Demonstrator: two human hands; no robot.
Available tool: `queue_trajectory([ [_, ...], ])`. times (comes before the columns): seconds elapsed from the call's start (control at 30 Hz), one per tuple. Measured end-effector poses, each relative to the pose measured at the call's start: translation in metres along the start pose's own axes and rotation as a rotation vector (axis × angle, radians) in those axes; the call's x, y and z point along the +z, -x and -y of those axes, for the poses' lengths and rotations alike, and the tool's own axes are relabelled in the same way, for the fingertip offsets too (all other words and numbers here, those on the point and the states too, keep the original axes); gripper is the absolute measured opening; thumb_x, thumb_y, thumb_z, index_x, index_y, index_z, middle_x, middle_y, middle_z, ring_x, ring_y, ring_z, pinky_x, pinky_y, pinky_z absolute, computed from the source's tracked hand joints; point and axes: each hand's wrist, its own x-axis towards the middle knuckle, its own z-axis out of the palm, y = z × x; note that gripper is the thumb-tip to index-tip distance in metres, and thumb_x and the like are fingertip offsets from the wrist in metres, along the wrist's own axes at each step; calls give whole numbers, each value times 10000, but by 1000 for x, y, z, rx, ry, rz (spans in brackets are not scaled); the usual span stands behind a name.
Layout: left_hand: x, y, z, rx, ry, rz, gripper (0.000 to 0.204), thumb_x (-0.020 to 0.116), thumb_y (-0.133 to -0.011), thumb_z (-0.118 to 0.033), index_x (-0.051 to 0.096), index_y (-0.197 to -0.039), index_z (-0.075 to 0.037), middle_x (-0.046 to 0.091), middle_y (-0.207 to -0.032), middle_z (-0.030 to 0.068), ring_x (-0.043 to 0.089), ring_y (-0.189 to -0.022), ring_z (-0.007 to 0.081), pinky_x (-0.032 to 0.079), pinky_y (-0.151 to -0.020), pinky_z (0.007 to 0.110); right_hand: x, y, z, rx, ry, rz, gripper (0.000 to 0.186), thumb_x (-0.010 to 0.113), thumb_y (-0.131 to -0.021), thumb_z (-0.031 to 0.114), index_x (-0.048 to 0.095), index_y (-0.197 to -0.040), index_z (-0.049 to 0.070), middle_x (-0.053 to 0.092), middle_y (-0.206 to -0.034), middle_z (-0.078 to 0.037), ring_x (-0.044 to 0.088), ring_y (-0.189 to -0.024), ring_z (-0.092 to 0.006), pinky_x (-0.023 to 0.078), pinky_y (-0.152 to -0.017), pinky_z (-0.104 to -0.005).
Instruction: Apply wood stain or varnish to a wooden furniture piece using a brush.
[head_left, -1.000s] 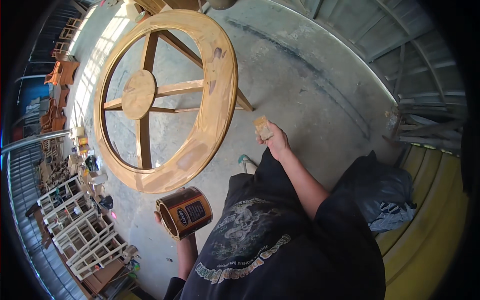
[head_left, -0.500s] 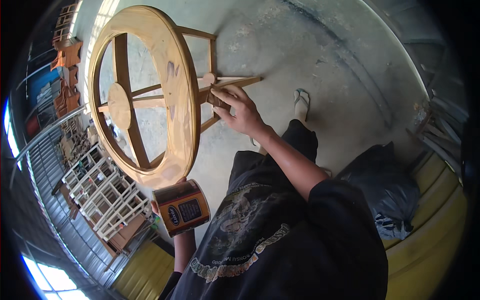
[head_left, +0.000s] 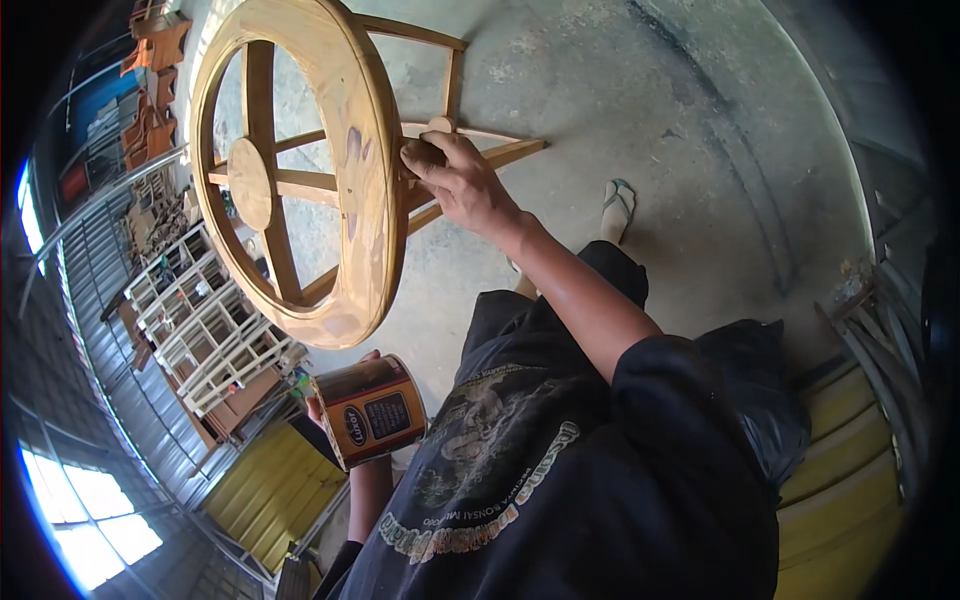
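Note:
A round wooden table frame [head_left: 372,215] stands tipped in view at the left, its pale ring-shaped top marked with darker patches. Crossed bars meet at a wooden disc [head_left: 250,184] inside the ring, and legs extend behind it. At the ring's outer edge, my right hand [head_left: 470,190] presses a small brown rag [head_left: 424,153], mostly covered by the fingers. Below the ring, my left hand [head_left: 314,410] is wrapped around an orange-brown can [head_left: 385,415] with a dark label. Most of that hand is behind the can, and the can's contents are out of sight.
White slatted frames [head_left: 205,320] and orange-brown wooden pieces [head_left: 152,130] stand at the left. A black plastic bag [head_left: 770,400] lies at the right beside yellow corrugated sheeting [head_left: 850,440]. My sandalled foot [head_left: 617,210] rests on the concrete floor [head_left: 560,110].
My right hand has moved up and left along the ring's outer edge, with the rag now more hidden under the fingers. My left hand still holds the can. The whole view has shifted slightly.

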Motion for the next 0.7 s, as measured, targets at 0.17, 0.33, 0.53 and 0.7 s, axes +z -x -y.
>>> queue_trajectory([
  [0.17,8,-9,-1,-51,37,53,1055,537,-822,-702,223,-1458,80,418,-1412,276,469,-1281,400,438,-1034,536,-23,2,7,301,128,141,310,736,-793,138,716,-1096,75,630,-1043,-151,619,-973,-293,503,-848,-363],
  [0.33,16,-19,1,-20,35,-67,1104,504,-770,-758,354,-1352,168,493,-1308,315,560,-1145,393,476,-977,485,-25,-34,19,374,40,38,346,737,-799,263,722,-1090,76,671,-847,-146,609,-841,-248,501,-783,-338],
  [0.53,-5,-29,7,14,417,160,1071,503,-782,-743,360,-1367,142,484,-1321,320,538,-1169,412,455,-996,491,-3,6,45,294,21,2,333,771,-767,201,716,-1033,9,644,-851,-147,619,-819,-261,507,-758,-354],
  [0.7,-27,-27,-3,-25,78,-40,1020,483,-805,-722,331,-1414,83,434,-1360,350,503,-1209,445,425,-1021,523,7,50,75,371,51,115,321,775,-753,136,710,-1038,2,629,-889,-141,628,-833,-266,513,-726,-336],
])
